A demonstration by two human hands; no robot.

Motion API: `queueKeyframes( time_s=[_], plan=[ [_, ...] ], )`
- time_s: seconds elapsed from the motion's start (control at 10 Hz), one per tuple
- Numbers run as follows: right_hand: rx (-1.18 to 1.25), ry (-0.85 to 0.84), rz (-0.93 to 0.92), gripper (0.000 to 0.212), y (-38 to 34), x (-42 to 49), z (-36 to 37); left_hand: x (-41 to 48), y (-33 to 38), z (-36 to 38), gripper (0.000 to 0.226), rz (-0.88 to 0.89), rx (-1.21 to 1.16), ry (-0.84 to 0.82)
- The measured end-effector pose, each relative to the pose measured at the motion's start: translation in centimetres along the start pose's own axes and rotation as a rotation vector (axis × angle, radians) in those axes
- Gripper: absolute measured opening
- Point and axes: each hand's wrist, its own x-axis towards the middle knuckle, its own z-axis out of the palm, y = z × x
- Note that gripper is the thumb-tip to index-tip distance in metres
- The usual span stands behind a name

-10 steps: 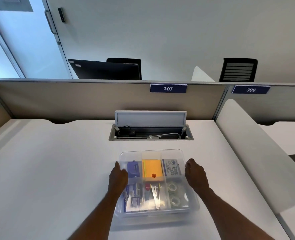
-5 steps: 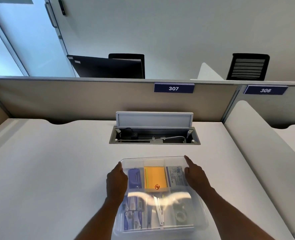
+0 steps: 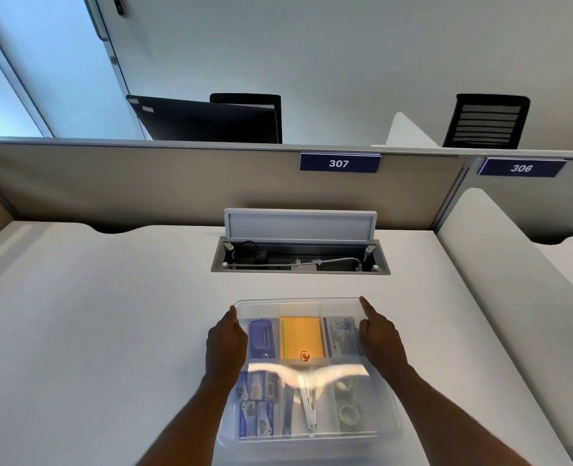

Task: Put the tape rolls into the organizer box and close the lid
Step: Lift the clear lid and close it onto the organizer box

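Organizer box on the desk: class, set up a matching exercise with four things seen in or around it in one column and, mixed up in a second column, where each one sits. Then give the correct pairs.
Column one:
1. tape rolls
2. yellow pad
3. left hand
4. right hand

Column two:
A. middle far compartment of the organizer box
B. on the box's right edge
C. near right compartment
D. on the box's left edge

Pairs: 1-C, 2-A, 3-D, 4-B
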Motion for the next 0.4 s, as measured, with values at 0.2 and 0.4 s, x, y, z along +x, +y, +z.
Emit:
queueKeyframes(
  time_s=[0.2,0.4],
  plan=[
    [-0.235,0.063,-0.009,0.050,-0.8,-0.8,0.2,-0.1,-0.5,-0.3,0.040,0.004,0.005,-0.213],
    [-0.445,0.254,-0.121,0.051,-2.2,-0.7,-0.1,0.8,1.3,-0.6,0.064,0.152,0.214,-0.260]
  ],
)
